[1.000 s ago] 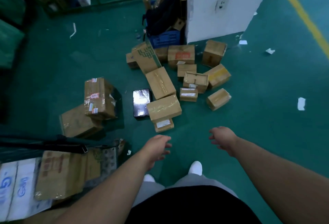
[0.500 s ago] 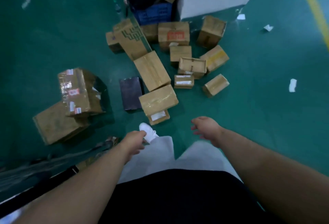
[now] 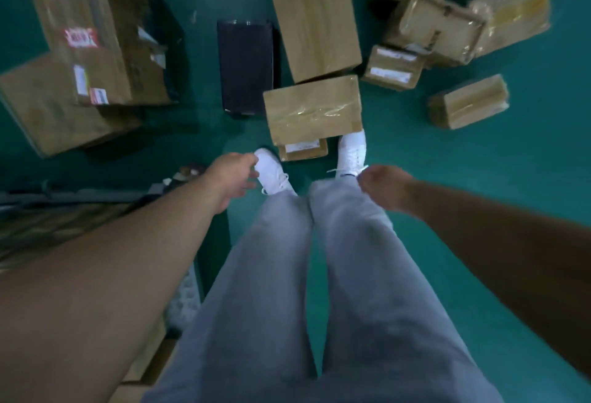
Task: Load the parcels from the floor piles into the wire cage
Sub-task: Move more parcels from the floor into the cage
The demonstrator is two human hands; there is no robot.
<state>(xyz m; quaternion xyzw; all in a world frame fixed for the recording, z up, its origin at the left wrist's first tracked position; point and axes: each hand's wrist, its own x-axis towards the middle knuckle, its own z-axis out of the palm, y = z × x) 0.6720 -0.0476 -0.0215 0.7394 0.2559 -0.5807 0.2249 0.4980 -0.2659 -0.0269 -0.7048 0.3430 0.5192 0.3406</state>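
Many brown cardboard parcels [image 3: 313, 108] are left on the green floor [image 3: 499, 185], none yet held; the left grip [image 3: 233, 178] is spread empty, the right grip [image 3: 383, 186] blurred beyond telling.

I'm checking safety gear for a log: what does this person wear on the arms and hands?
No gloves on the left hand or right hand. The left forearm and right forearm are bare: no sleeves, watch or bands in view.

This is looking like a parcel warehouse or sorting depot: taped cardboard parcels [image 3: 313, 108] are lying scattered across a green painted floor [image 3: 479, 178], several of them carrying printed shipping labels [image 3: 302, 147].
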